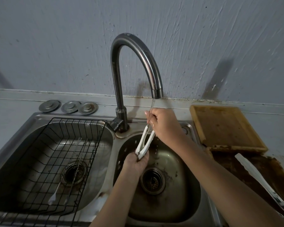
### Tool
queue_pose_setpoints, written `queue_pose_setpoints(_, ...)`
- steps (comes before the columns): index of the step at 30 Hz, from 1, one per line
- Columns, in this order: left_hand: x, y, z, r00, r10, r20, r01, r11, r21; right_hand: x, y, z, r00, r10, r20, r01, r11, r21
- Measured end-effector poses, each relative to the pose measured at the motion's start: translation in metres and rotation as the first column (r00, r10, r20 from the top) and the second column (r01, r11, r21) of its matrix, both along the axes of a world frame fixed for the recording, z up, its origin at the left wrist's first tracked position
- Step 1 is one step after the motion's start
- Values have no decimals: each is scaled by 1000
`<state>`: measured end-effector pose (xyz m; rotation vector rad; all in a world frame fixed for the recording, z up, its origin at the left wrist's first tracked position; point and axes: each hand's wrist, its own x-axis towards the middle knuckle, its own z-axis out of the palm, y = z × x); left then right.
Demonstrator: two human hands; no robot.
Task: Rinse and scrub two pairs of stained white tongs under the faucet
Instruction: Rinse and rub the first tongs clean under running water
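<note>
The white tongs (145, 141) are a pair of two long plastic arms, joined at the lower end and spread apart toward the top, so they form a narrow V. The plastic looks off-white, with a darker stain near the joined end. They stand almost upright over the right basin (183, 169) of the steel sink, a little below the spout of the faucet (138, 63).

The left hand (137, 163) grips the joined lower end, with the fingers curled around it from below. The right hand (162, 123) is at the upper end, its fingers bent and closed on the tips of the two arms. A thin stream of water (152, 104) falls from the spout onto the fingers of the right hand, and small drops fall beside the tongs.

A second white tong (252, 171) lies on the stained counter at the right, well apart from both hands, just in front of a wooden cutting board (223, 126). In the left basin sits a black wire rack (59, 161).
</note>
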<state>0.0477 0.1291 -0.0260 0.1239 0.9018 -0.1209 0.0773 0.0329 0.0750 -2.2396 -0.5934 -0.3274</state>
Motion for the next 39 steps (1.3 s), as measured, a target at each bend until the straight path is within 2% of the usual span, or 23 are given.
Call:
queue_pose_setpoints(2, 3, 0, 2, 1000, 6, -3, -6, 1000, 12, 0, 0, 2, 999, 38, 37, -36, 998, -51)
queue_pose_setpoints(6, 5, -4, 3, 998, 51, -33, -54, 994, -95, -5, 10, 8, 979, 175, 104, -155, 971, -180)
queue_pose_setpoints(9, 2, -6, 3, 999, 41, -31, -45, 991, -129, -5, 9, 10, 969, 153, 193, -111, 970, -215)
queue_pose_setpoints(11, 2, -1, 6, 998, 44, -40, -47, 996, -70, -6, 4, 10, 937, 161, 311, -49, 940, -338)
queue_pose_setpoints(14, 7, 17, 11, 998, 35, -49, -33, 998, 46, 0, -15, 5, 865, 185, 466, 142, 801, -582)
queue_pose_setpoints(17, 14, 28, 19, 1000, 20, -23, -18, 994, 104, 2, -31, -1, 840, 269, 471, 250, 579, -776)
queue_pose_setpoints(19, 15, 26, 31, 1000, -10, 20, 7, 990, 142, -1, -33, -11, 820, 336, 463, 246, 524, -815)
queue_pose_setpoints(22, 8, 23, 46, 991, -72, 110, 53, 985, 167, -5, -36, -25, 874, 351, 336, 85, 571, -817)
queue_pose_setpoints(25, -2, 25, 63, 960, -199, 198, 142, 953, 269, -11, -44, -31, 942, 257, 214, -7, 654, -757)
queue_pose_setpoints(27, -5, 24, 66, 929, -235, 285, 122, 924, 363, -15, -45, -32, 970, 162, 180, -4, 756, -655)
queue_pose_setpoints(29, -5, 20, 63, 887, -247, 390, 55, 896, 441, -20, -43, -33, 997, 62, 43, -32, 861, -507)
queue_pose_setpoints(31, -5, 16, 60, 852, -275, 446, 22, 869, 495, -23, -39, -36, 996, -3, -93, -33, 923, -384)
queue_pose_setpoints(33, -5, 13, 55, 847, -346, 403, 35, 794, 607, -28, -37, -44, 974, -21, -227, -50, 952, -303)
queue_pose_setpoints(36, -4, 14, 44, 856, -469, 217, 98, 559, 824, -36, -36, -54, 898, -13, -439, -74, 981, -181)
queue_pose_setpoints(39, -1, 25, 35, 846, -529, -72, 197, 184, 963, -46, -34, -58, 764, 17, -646, -28, 1000, -6)
